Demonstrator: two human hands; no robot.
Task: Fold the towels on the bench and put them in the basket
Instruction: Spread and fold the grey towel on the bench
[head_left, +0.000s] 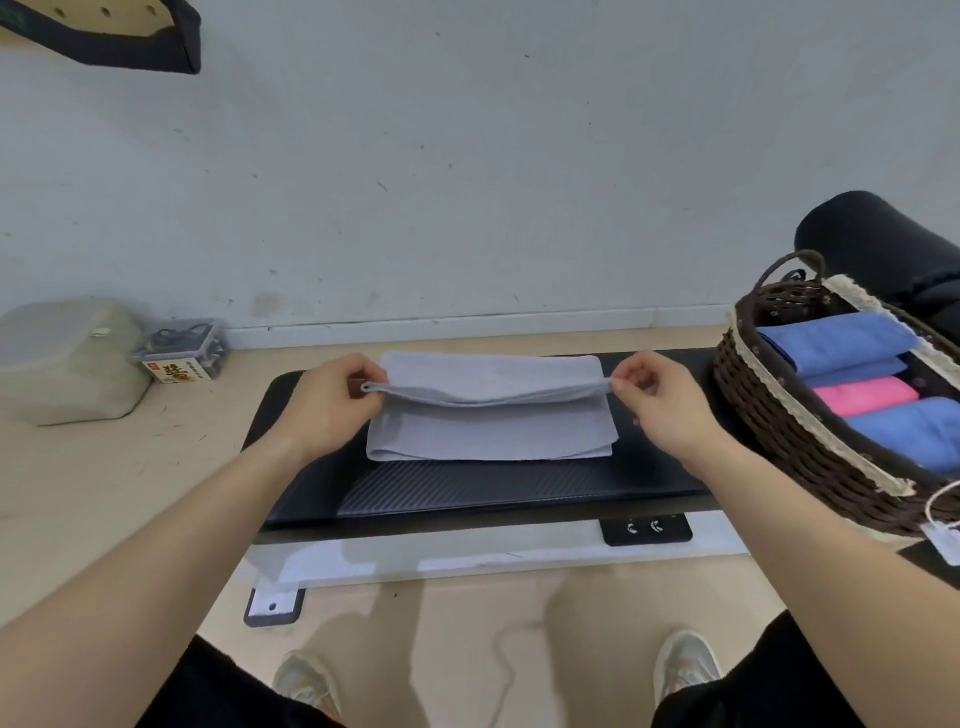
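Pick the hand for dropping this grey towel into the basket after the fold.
Right, probably. The right hand pinches the end of the grey towel nearest the wicker basket, which sits on that side; the left hand pinches the far end.

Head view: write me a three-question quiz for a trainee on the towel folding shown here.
1. Multiple choice: what do the left hand and the right hand pinch? A) the raised edge of the grey towel on the bench, one end each; B) a sheet of paper; C) nothing.
2. True or false: the basket stands on the person's left.
3. Fill in: between the blue towels in the basket lies a ____ one.

Key: 1 A; 2 false, it stands on the right; 3 pink, the pink towel.
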